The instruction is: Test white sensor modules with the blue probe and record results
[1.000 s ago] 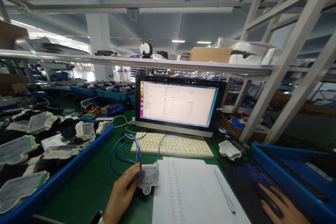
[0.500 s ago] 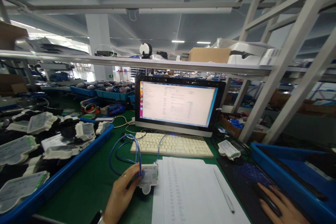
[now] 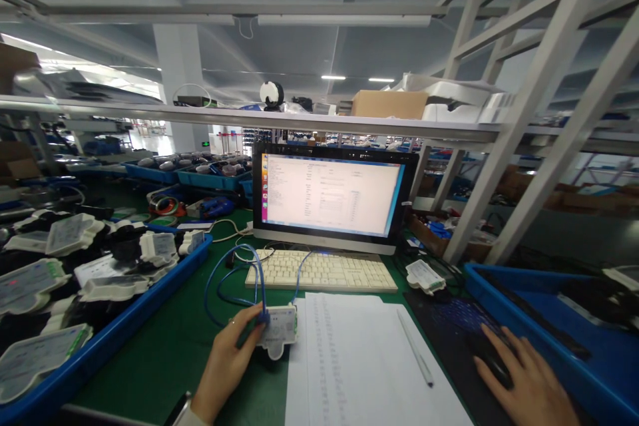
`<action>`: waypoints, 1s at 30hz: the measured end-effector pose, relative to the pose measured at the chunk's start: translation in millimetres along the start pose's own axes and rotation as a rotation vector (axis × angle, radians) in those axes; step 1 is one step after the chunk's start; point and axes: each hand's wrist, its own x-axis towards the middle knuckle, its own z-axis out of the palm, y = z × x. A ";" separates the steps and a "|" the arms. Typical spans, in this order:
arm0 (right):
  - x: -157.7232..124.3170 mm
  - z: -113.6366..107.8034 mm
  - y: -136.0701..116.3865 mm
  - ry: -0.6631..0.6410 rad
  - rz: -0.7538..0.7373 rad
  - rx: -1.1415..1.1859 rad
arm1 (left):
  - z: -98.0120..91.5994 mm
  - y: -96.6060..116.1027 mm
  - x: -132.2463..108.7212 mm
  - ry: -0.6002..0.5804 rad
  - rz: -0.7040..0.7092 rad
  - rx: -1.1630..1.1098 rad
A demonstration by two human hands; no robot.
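Observation:
My left hand (image 3: 230, 354) pinches the plug of a blue cable (image 3: 208, 293) between thumb and fingers, at the left edge of a small white module (image 3: 279, 331). The plug meets the module there, though the fingers partly hide the joint. The module has a pale label and green terminals on its right side, and it rests at the left edge of some printed paper sheets (image 3: 349, 359). My right hand (image 3: 529, 376) lies over a black computer mouse (image 3: 492, 358) on a dark mouse pad (image 3: 444, 329).
A monitor (image 3: 329, 193) stands behind a cream keyboard (image 3: 319, 271). A pen (image 3: 415, 349) lies on the sheets. At left, a blue tray (image 3: 144, 306) holds several similar modules; another blue tray (image 3: 529, 326) is at right. One loose module (image 3: 424, 277) sits near the monitor. A shelf (image 3: 299, 118) crosses above.
The whole view has shifted slightly, so things appear a little further left and up. Both hands keep their holds on the plug and the mouse.

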 end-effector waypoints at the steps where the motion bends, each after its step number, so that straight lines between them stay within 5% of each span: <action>1: 4.8 -3.9 -4.9 -0.001 -0.065 0.008 | -2.2 0.4 0.2 0.029 -0.052 0.002; 8: 40.7 -17.1 -58.9 -0.141 -0.561 0.142 | -22.5 -4.8 -3.4 0.094 -0.318 0.128; 10: 47.9 -15.5 -74.7 -0.213 -0.606 0.154 | -21.6 1.5 -8.9 0.161 -0.252 0.275; 13: 57.0 -12.3 -91.2 -0.308 -0.643 0.148 | -9.5 24.3 -24.0 0.167 0.036 0.425; 17: 70.8 -11.2 -99.9 -0.426 -0.729 0.129 | 24.1 60.7 -46.5 -0.207 0.410 0.381; 22: 97.8 -16.1 -96.3 -0.413 -0.909 0.140 | 63.5 82.3 -50.6 -0.595 0.357 0.351; 24: 108.5 -22.6 -96.3 -0.333 -0.796 0.203 | 69.7 86.3 -48.5 -0.720 0.287 0.333; 27: 118.1 -34.6 -108.8 -0.236 -0.418 0.426 | 73.6 93.3 -52.4 -0.826 0.237 0.293; 30: 119.3 -37.6 -138.9 -0.308 0.013 0.798 | 81.5 100.7 -69.0 -0.865 0.223 0.291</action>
